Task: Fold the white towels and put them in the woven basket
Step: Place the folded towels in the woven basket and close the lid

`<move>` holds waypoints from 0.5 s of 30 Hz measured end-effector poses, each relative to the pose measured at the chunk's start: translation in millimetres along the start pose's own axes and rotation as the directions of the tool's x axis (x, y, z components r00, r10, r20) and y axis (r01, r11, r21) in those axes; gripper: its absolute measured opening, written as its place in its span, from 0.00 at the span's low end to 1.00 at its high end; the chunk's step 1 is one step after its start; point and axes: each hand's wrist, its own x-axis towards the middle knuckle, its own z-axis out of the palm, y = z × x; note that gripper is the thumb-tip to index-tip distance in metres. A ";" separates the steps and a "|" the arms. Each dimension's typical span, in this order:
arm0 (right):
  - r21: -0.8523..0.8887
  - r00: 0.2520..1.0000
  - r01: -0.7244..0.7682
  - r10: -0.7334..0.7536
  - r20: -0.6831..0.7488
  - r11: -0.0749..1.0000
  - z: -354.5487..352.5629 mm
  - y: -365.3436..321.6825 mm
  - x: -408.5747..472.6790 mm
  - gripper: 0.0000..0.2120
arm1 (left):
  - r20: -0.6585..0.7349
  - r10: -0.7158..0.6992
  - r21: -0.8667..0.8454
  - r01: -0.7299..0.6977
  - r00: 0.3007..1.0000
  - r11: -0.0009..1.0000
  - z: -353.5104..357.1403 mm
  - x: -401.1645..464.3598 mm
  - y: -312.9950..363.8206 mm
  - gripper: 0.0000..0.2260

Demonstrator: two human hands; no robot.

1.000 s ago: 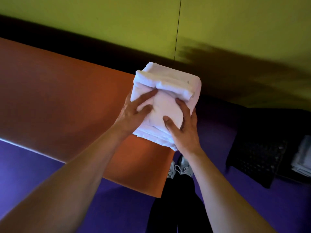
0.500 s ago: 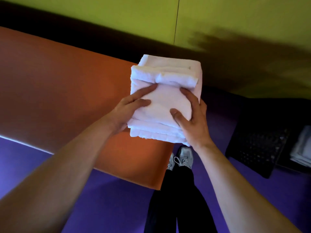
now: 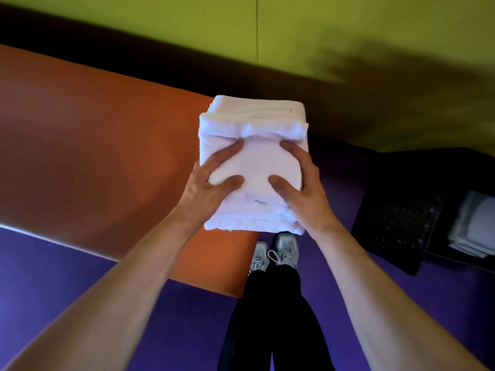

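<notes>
The left hand (image 3: 206, 188) and right hand (image 3: 302, 188) clamp the folded towel stack (image 3: 254, 167) from both sides, keeping layers aligned for transfer to the basket (image 3: 396, 223)

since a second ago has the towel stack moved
Yes: the towel stack, held by both hands, has shifted right, off the orange table's corner.

towels (image 3: 254, 167) above table (image 3: 93, 145) corner, basket (image 3: 401, 223) right

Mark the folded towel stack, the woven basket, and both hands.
folded towel stack (image 3: 254, 121), head view, upper rolled edge
woven basket (image 3: 401, 223), head view, dark side wall
left hand (image 3: 206, 191), head view, back of hand
right hand (image 3: 308, 194), head view, back of hand
</notes>
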 end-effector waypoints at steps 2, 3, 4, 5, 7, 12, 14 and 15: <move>0.014 1.000 0.008 -0.007 -0.013 1.000 -8.7 -4.1 -7.8 0.27 | -0.021 0.012 -0.006 -0.012 1.000 1.000 8.9 -8.7 6.9 0.23; 0.025 1.000 0.015 -0.014 -0.022 1.000 -14.7 -4.4 -14.9 0.27 | -0.014 0.022 0.001 -0.022 1.000 1.000 14.2 -13.4 10.6 0.23; 0.039 0.999 0.023 -0.021 -0.037 0.999 -22.2 -3.6 -23.8 0.27 | 0.004 0.038 0.020 -0.038 0.999 0.999 21.1 -18.4 15.5 0.23; 0.058 0.998 0.029 -0.026 -0.053 0.998 -30.7 -3.4 -34.1 0.27 | 0.027 0.054 0.042 -0.055 0.998 0.998 29.5 -23.8 20.5 0.23; 0.082 0.996 0.034 -0.027 -0.089 0.996 -51.3 -0.9 -53.4 0.28 | 0.076 0.081 0.056 -0.086 0.994 0.995 50.8 -34.0 29.9 0.23; 0.099 0.982 0.025 -0.006 -0.188 0.995 -122.5 10.4 -98.3 0.30 | 0.177 0.105 0.057 -0.116 0.979 0.992 127.5 -52.1 45.7 0.23; 0.119 0.977 0.019 0.007 -0.211 0.993 -155.4 15.6 -117.1 0.29 | 0.205 0.111 0.078 -0.129 0.973 0.989 163.1 -58.8 50.3 0.23; 0.125 0.975 0.019 0.009 -0.221 0.992 -172.0 19.2 -126.1 0.29 | 0.219 0.110 0.097 -0.134 0.969 0.986 181.1 -62.3 52.2 0.23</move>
